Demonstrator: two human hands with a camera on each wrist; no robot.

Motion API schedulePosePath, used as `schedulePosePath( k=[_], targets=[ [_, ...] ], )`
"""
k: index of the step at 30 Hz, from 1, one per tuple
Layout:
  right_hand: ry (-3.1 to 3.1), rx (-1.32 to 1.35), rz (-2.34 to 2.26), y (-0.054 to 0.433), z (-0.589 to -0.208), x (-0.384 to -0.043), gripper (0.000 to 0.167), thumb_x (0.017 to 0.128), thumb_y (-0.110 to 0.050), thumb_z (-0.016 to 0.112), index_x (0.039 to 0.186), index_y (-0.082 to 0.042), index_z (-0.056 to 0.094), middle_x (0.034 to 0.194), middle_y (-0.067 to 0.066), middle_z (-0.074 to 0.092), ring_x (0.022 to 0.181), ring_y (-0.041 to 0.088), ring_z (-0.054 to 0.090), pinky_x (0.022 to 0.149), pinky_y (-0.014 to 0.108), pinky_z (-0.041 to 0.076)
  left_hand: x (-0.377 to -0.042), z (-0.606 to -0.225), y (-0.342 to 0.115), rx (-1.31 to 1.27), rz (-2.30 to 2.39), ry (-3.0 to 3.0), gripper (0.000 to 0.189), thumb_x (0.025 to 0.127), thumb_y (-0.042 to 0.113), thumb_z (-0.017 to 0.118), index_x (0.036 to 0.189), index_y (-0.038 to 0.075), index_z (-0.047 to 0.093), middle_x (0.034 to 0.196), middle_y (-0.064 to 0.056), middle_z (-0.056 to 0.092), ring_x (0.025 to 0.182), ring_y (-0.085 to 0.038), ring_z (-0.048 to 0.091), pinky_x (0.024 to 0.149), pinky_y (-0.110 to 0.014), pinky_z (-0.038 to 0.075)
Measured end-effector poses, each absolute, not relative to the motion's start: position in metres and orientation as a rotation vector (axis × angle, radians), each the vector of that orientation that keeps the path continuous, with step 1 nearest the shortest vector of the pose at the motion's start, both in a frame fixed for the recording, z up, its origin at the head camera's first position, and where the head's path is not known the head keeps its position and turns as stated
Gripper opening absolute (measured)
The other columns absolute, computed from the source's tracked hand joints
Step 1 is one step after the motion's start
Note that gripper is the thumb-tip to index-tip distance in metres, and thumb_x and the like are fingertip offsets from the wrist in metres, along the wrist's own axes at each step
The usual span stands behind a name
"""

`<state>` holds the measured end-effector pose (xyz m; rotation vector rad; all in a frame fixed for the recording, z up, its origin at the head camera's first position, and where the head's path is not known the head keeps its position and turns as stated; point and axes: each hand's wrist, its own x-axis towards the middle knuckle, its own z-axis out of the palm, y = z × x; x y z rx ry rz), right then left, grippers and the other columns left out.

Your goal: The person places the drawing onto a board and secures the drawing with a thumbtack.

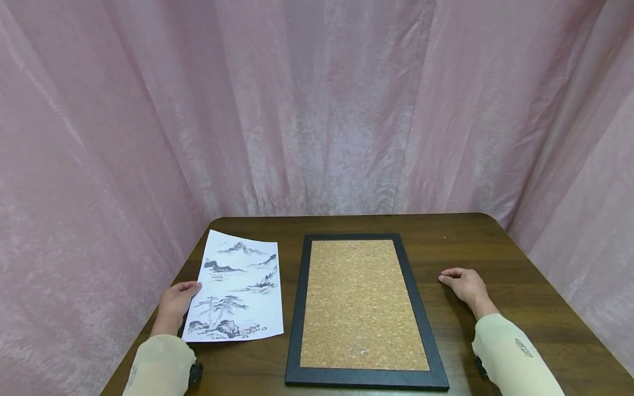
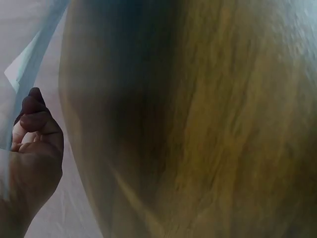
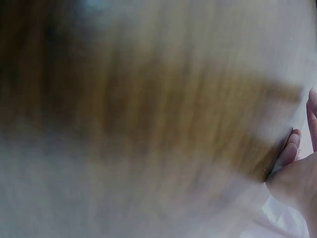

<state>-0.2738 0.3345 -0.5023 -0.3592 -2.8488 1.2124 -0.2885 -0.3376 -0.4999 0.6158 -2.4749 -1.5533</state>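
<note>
At the left of the head view, my left hand (image 1: 173, 305) pinches the left edge of a white sheet of paper (image 1: 264, 324) printed with an ink landscape of mountains and trees. The sheet's top and lower right corners bend slightly. The left wrist view shows my left hand (image 2: 39, 148) with its fingers at the sheet's edge. My right hand (image 1: 465, 287) is over the table, right of a black-framed cork board (image 1: 364, 302), and does not touch it. Its thumb and forefinger come close together; whether something tiny sits between them, I cannot tell.
The dark wooden table (image 1: 515, 308) has rounded far corners. A small shiny clear piece (image 1: 362, 351) sits low on the cork. A tiny white speck (image 1: 444, 237) lies on the table's far right. Pink curtains (image 1: 322, 110) hang behind and at both sides.
</note>
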Motion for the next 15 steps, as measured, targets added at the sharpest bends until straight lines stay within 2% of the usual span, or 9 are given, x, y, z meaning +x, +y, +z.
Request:
schedulePosePath(
  k=[3,6,8,12,15],
  targets=[
    [-2.843,-0.360,1.219,0.3346,-0.5024,-0.2736,0.032,0.099,-0.027,0.062,0.115,0.001,0.069,0.128,0.029,0.057,0.118,0.049,0.047,0.098,0.062,0.033,-0.2897,-0.4981,-0.3360,0.670,-1.594,-2.447,0.044,0.100,0.027,0.060,0.129,-0.007,0.056,0.117,-0.021,0.058,0.100,-0.031,0.053,0.082,-0.038,0.043],
    [-2.841,-0.355,1.221,0.3350,-0.5026,-0.2734,0.032,0.099,-0.026,0.062,0.114,0.001,0.069,0.127,0.028,0.058,0.116,0.048,0.048,0.097,0.061,0.035,-0.2897,-0.4970,-0.3352,0.675,-1.648,-2.436,0.047,0.099,0.027,0.061,0.132,-0.007,0.055,0.119,-0.023,0.059,0.101,-0.030,0.055,0.078,-0.035,0.045],
    [-2.843,-0.351,1.221,0.3352,-0.5027,-0.2734,0.032,0.099,-0.027,0.062,0.114,0.000,0.069,0.126,0.028,0.058,0.115,0.048,0.049,0.096,0.061,0.036,-0.2890,-0.4968,-0.3349,0.671,-1.671,-2.441,0.049,0.099,0.026,0.062,0.133,-0.008,0.054,0.123,-0.025,0.058,0.104,-0.031,0.054,0.080,-0.036,0.046],
    [-2.842,-0.343,1.207,0.3356,-0.5042,-0.2742,0.032,0.099,-0.027,0.063,0.114,0.000,0.070,0.126,0.028,0.058,0.115,0.048,0.049,0.096,0.061,0.036,-0.2884,-0.4986,-0.3337,0.669,-1.714,-2.430,0.049,0.100,0.024,0.060,0.135,-0.009,0.052,0.131,-0.028,0.053,0.112,-0.034,0.050,0.091,-0.043,0.043],
    [-2.842,-0.338,1.200,0.3357,-0.5051,-0.2744,0.032,0.099,-0.027,0.063,0.114,0.000,0.070,0.126,0.028,0.058,0.116,0.048,0.049,0.097,0.061,0.036,-0.2899,-0.4991,-0.3323,0.683,-1.741,-2.403,0.051,0.100,0.027,0.060,0.136,-0.008,0.052,0.130,-0.026,0.053,0.110,-0.032,0.052,0.091,-0.042,0.044]
  ],
)
